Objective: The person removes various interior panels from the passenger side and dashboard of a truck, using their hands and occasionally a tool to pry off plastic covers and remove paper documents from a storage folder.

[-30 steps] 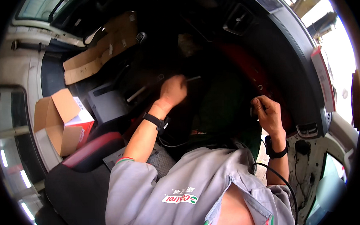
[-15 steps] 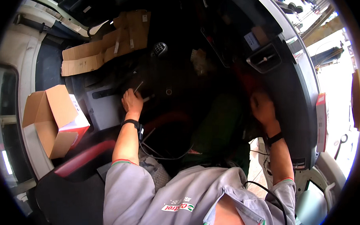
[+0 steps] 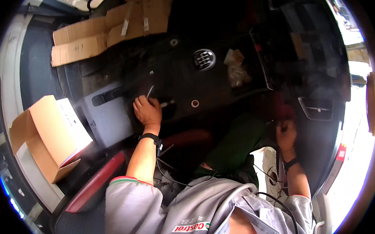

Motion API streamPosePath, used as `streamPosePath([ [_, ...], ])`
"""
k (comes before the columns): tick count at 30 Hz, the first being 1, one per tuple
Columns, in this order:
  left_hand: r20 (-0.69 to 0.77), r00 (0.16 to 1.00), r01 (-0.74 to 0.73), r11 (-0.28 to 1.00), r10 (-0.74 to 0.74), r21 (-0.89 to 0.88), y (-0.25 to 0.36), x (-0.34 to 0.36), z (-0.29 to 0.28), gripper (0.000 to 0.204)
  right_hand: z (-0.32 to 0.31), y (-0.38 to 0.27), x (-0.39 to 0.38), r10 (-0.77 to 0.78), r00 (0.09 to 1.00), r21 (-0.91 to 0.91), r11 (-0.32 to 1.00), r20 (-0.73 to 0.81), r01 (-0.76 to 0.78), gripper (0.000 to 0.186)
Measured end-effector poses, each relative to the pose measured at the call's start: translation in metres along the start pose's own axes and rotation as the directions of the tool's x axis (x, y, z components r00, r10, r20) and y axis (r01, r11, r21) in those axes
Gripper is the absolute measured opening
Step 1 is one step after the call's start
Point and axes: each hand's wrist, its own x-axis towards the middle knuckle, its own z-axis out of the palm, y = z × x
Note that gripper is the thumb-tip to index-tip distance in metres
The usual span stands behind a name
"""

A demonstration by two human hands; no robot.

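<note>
My left hand is curled, low over the dark console. A thin metal rod juts from between its fingers; its lower end is hidden by them. Just right of that hand, a short silver piece lies at a dark recess. My right hand is closed, below the dashboard's side air vent and beside my dark green trouser leg. Shadow hides what its fingers hold, if anything.
A gear knob stands ahead, with a clear plastic bag to its right. Flattened cardboard lies at the far left, an open carton nearer. A grey panel is left of my left hand. A black cable crosses my lap.
The view has shifted, showing more of the console and gear knob. My left hand stays by the rod. My right hand has drawn nearer to me, its fingers now more visibly curled.
</note>
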Motion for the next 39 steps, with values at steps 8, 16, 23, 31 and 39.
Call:
streamPosePath([
  [8,0.109,0.992,0.07,0.997,-0.069,-0.01,0.0,0.007,0.005,0.018,0.001,0.0,0.015,0.006,1.0,0.022,1.0,0.005,-0.006,0.024],
  [16,0.123,0.989,0.088,0.996,-0.085,-0.017,-0.001,0.004,0.007,0.021,0.001,0.001,0.011,0.045,0.999,0.034,0.998,0.013,-0.045,0.024],
  [23,0.13,0.987,0.097,0.995,-0.094,-0.023,-0.002,0.007,0.003,0.021,0.001,-0.005,0.015,0.042,0.999,-0.016,0.999,0.016,-0.042,0.024],
  [31,0.051,0.997,0.052,0.999,-0.052,0.0,-0.002,0.005,0.005,0.018,0.004,0.01,0.006,0.015,1.0,-0.011,1.0,-0.018,-0.015,0.025],
  [39,0.043,0.997,0.061,0.998,-0.06,-0.023,-0.005,0.005,0.006,0.018,-0.001,0.006,0.007,0.052,0.998,-0.02,0.998,0.029,-0.052,0.029],
])
